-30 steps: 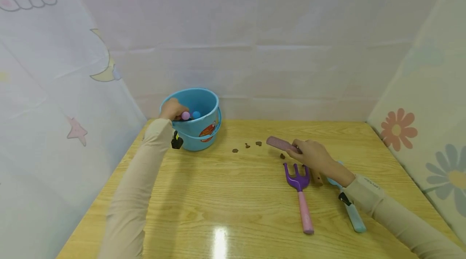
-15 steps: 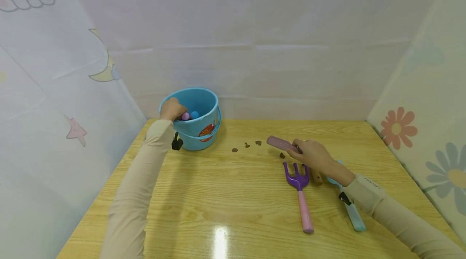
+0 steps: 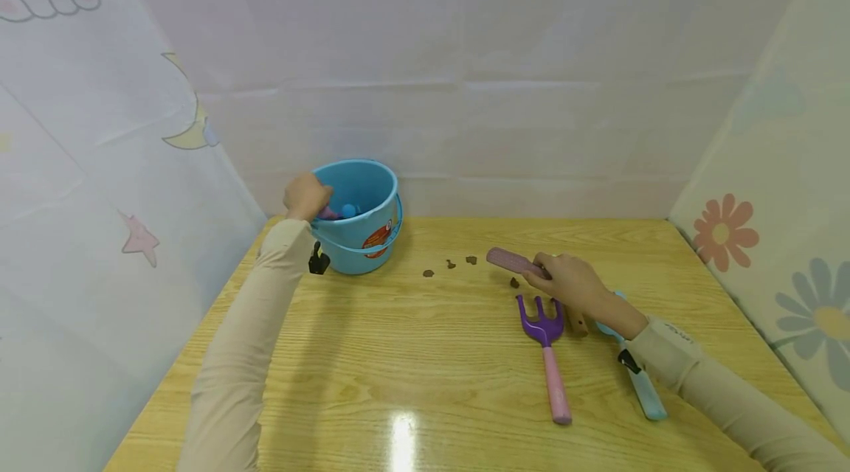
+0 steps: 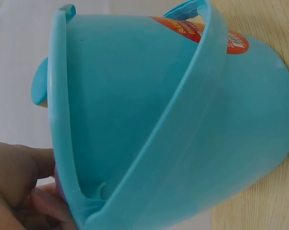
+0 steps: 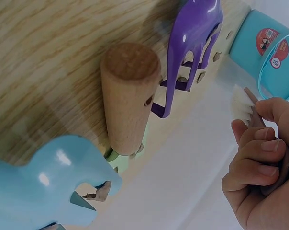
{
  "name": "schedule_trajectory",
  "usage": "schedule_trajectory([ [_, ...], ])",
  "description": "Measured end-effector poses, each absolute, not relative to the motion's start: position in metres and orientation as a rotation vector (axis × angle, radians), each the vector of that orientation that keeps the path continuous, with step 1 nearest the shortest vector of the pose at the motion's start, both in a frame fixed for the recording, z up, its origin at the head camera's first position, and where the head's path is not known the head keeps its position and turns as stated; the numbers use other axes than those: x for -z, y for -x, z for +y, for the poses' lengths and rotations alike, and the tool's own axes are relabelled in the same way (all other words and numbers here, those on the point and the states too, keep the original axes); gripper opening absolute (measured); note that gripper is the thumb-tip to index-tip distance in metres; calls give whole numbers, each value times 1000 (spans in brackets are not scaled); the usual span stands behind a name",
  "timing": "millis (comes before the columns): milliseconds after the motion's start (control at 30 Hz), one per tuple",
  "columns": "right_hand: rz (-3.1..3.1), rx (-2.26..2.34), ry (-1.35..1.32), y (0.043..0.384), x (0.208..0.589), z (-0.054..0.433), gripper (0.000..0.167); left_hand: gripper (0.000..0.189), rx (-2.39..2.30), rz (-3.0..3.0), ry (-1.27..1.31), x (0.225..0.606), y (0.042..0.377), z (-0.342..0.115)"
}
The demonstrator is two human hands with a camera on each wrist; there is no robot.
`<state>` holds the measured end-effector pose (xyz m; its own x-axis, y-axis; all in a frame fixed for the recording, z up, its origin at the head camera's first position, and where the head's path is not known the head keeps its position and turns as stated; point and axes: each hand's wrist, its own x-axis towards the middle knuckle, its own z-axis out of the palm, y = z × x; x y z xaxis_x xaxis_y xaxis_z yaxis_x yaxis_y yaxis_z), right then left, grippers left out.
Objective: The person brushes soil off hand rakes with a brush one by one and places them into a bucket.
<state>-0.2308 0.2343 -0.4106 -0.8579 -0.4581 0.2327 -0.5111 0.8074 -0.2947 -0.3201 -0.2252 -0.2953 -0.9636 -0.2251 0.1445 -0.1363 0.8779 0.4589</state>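
My left hand is at the near left rim of the blue bucket, gripping a pinkish-purple handle that leans inside the mouth; its lower part is hidden. Curled fingers press close to the rim in the left wrist view. Next to that handle, a blue rounded handle end shows. My right hand holds a mauve brush over the table, its pale bristles visible in the right wrist view. Below that hand lies a purple hand fork with a pink handle.
A wooden handle lies beside the fork, with a green part behind it. Under the right forearm is a light blue tool with a pale handle. Several brown bits dot the table. Printed cloth walls enclose it.
My left hand has shifted slightly left and up at the bucket rim, and the pinkish-purple handle now tilts leftward with it. The right hand and brush stay in place.
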Motion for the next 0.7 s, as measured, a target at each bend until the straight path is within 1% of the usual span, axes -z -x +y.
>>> schedule_trajectory([
  [267, -2838, -531, -769, 229, 407, 234, 22, 30, 727, -2760, -263, 296, 322, -224],
  [500, -2861, -530, -707, 232, 404, 239, 23, 34, 748, -2697, -214, 295, 321, -223],
  [700, -2861, -529, -699, 232, 400, 243, 22, 32, 759, -2676, -211, 296, 319, -223],
])
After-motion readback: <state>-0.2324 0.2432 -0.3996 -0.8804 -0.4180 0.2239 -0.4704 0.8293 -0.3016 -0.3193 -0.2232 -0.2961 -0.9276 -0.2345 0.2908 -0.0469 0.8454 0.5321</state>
